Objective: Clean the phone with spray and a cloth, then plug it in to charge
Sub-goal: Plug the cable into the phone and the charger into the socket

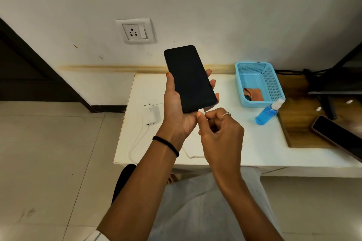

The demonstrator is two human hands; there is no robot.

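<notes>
Phone: black slab-shaped smartphone [189, 78], dark screen up, held in the air over the white rectangular table [254, 143]; long axis running from the near bottom edge up and slightly left toward the white wall socket [135, 31].
Left hand [176, 111]: under the phone, thumb curled along its left edge, fingertips wrapped round the right edge, palm cradling the bottom.
Right hand [219, 129]: fingers curled tight, thumb and forefinger pinching the white cable plug [201, 111] right at the phone's bottom edge; fully seated or not, cannot tell.
Cable: thin white charging cable [135, 143] looping left of the phone to the white block-shaped adapter [151, 113] lying on the table, unplugged.
Right of phone: blue mesh plastic basket [274, 82] holding a brown folded cloth [253, 94]; blue liquid spray bottle [267, 112] lying just beside the basket.
</notes>
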